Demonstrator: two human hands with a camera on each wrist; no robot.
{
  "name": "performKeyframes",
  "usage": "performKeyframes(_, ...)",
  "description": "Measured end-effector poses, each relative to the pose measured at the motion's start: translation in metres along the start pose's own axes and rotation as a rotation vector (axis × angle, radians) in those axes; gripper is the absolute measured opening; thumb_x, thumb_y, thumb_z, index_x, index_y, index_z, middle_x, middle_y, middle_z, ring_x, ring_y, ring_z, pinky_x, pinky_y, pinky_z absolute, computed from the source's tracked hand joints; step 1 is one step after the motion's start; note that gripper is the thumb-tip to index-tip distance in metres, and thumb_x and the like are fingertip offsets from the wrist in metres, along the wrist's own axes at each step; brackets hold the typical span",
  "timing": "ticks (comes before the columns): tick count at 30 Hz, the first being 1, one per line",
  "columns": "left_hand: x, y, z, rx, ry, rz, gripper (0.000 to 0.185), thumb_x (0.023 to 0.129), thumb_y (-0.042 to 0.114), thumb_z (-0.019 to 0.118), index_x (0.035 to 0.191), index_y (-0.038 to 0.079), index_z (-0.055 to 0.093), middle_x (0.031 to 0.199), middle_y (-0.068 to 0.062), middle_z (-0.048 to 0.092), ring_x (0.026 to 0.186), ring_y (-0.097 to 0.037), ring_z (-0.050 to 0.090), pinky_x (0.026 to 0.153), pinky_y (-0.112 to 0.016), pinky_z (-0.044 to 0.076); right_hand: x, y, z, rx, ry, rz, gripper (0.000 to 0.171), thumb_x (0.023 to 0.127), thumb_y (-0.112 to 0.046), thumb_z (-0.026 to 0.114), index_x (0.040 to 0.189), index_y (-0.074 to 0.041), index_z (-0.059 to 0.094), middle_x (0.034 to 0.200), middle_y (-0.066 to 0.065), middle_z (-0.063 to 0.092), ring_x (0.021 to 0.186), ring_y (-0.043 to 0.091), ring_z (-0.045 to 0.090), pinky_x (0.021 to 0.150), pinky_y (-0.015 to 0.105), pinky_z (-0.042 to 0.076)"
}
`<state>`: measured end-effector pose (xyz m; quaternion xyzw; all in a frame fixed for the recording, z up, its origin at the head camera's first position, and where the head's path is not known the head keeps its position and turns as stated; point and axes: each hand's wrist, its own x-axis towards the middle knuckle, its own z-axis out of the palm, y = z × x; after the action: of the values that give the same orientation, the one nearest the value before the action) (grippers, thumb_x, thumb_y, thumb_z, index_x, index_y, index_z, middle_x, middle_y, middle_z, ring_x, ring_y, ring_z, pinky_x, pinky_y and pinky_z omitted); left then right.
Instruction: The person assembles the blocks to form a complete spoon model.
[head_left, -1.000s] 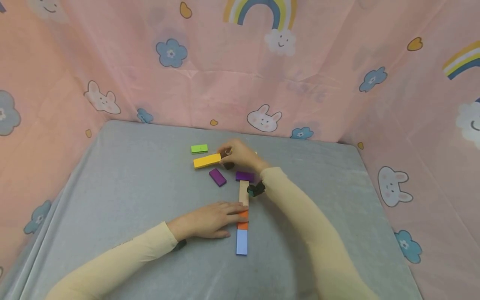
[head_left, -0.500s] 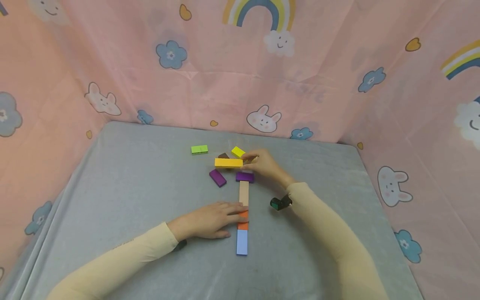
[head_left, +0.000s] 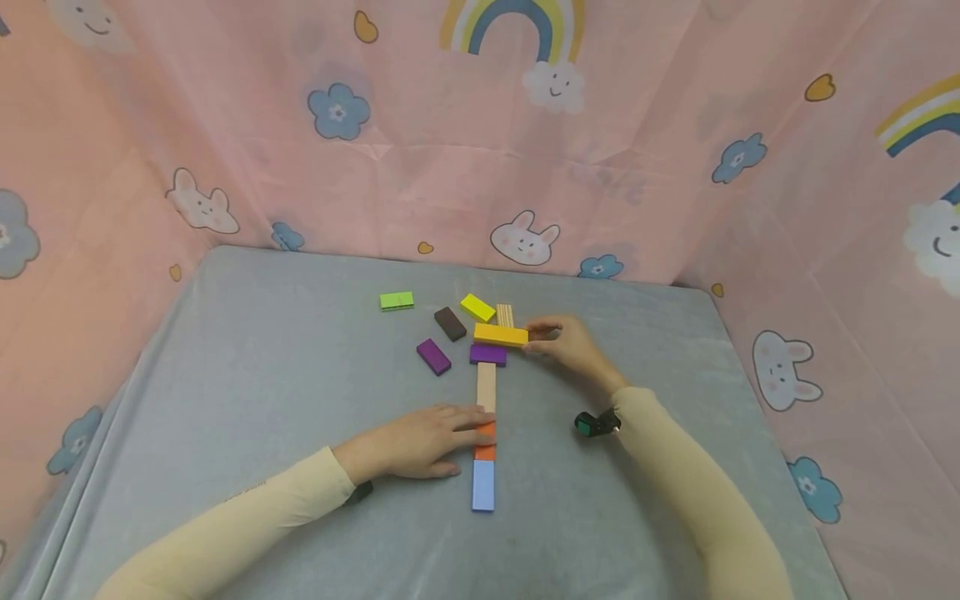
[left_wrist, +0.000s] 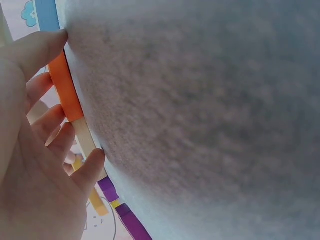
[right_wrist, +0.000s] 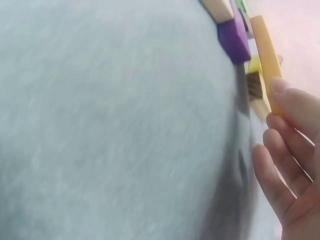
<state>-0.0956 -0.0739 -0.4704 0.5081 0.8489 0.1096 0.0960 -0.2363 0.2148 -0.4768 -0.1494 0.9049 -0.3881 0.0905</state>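
Purple blocks (head_left: 434, 356) two, yellow blocks (head_left: 500, 335) two, hands (head_left: 420, 439) two

The surface (head_left: 225, 400) was grey. On it lay a light blue block (head_left: 483, 485), an orange block (head_left: 486, 440), a pale wood block (head_left: 487, 387), two purple blocks (head_left: 488, 354) (head_left: 434, 356), an amber-yellow block (head_left: 500, 335), a lemon-yellow block (head_left: 477, 307), a dark brown block (head_left: 450, 323) and a lime green block (head_left: 397, 301). The backdrop (head_left: 420, 150) was pink, patterned with rainbows, bunnies, blue flowers and smiling clouds. The sleeves (head_left: 225, 533) were cream.

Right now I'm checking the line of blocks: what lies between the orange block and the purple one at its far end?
A plain wooden block lies between orange and purple, seen in the head view.
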Motion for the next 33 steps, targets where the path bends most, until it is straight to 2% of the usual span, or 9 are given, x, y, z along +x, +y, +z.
performKeyframes(8, -0.001, -0.001, 0.001, 0.004, -0.001, -0.004, 0.061, 0.09, 0.037, 0.061, 0.145, 0.028, 0.035, 0.157, 0.003, 0.026, 0.145, -0.018, 0.029, 0.115, -0.041, 0.035, 0.002, 0.004, 0.002, -0.044, -0.01, 0.012, 0.038, 0.077, -0.043, 0.074, 0.109, -0.024, 0.069, 0.105, -0.002, 0.071, 0.094, 0.014, 0.063, 0.092, 0.04, 0.05)
performKeyframes(18, 0.0, -0.001, 0.003, -0.008, 0.009, -0.001, 0.06, 0.09, 0.037, 0.06, 0.145, 0.028, 0.036, 0.157, 0.003, 0.028, 0.145, -0.018, 0.029, 0.114, -0.041, 0.035, 0.013, -0.002, 0.017, -0.041, -0.036, -0.004, 0.036, 0.078, -0.038, 0.075, 0.109, -0.021, 0.069, 0.1, -0.001, 0.07, 0.091, 0.016, 0.061, 0.089, 0.038, 0.05)
performKeyframes(26, 0.001, -0.001, 0.005, 0.003, 0.021, 0.01, 0.061, 0.09, 0.037, 0.06, 0.145, 0.028, 0.036, 0.157, 0.003, 0.027, 0.145, -0.017, 0.029, 0.115, -0.04, 0.034, 0.01, 0.002, 0.01, -0.022, -0.027, -0.003, 0.033, 0.078, -0.032, 0.076, 0.108, -0.019, 0.07, 0.105, 0.001, 0.07, 0.091, 0.017, 0.061, 0.086, 0.037, 0.051)
performKeyframes(33, 0.0, -0.001, 0.004, -0.021, 0.017, 0.003, 0.06, 0.09, 0.036, 0.061, 0.145, 0.028, 0.036, 0.157, 0.003, 0.027, 0.145, -0.018, 0.029, 0.115, -0.04, 0.034, 0.009, 0.002, 0.008, -0.041, -0.031, -0.007, 0.035, 0.078, -0.034, 0.075, 0.11, -0.021, 0.069, 0.106, 0.0, 0.07, 0.091, 0.015, 0.061, 0.085, 0.035, 0.051)
